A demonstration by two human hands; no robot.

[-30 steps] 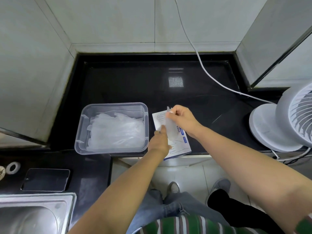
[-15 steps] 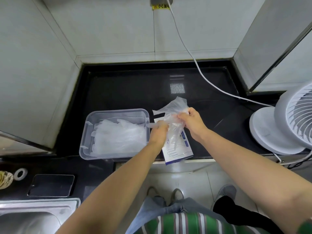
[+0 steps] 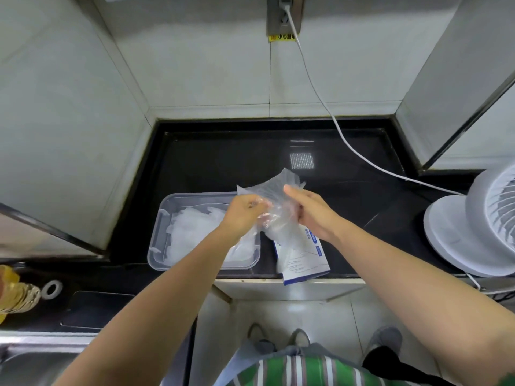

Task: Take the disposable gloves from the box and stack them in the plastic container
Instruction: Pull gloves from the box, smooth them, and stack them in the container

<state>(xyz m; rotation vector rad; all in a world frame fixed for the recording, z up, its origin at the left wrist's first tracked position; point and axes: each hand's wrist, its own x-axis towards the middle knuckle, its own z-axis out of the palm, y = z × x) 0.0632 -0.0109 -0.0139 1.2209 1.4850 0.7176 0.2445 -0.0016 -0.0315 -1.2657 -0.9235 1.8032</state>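
- A clear disposable glove (image 3: 274, 190) is held in the air between both hands, above the gap where the plastic container and the box meet; its crumpled top flares toward the counter's back edge and its tail hangs down over the box.
- The left hand (image 3: 245, 215) pinches the glove's left side with curled fingers; the right hand (image 3: 309, 214) grasps its right side, thumb laid along the film.
- The box (image 3: 305, 260) lies flat at the counter's (image 3: 223, 162) front edge, its near corner poking past it, just beside the container's right wall.
- The plastic container (image 3: 159, 235) sits near the front edge, left of the glove and partly under the left forearm, so the left hand is nearer.
- A flat pile of gloves (image 3: 195, 232) already lies in it, so the glove should go leftward and down, likely laid flat along that pile.
- A white fan (image 3: 473, 227) stands at the counter's right end, its cable (image 3: 334, 121) running to the wall.
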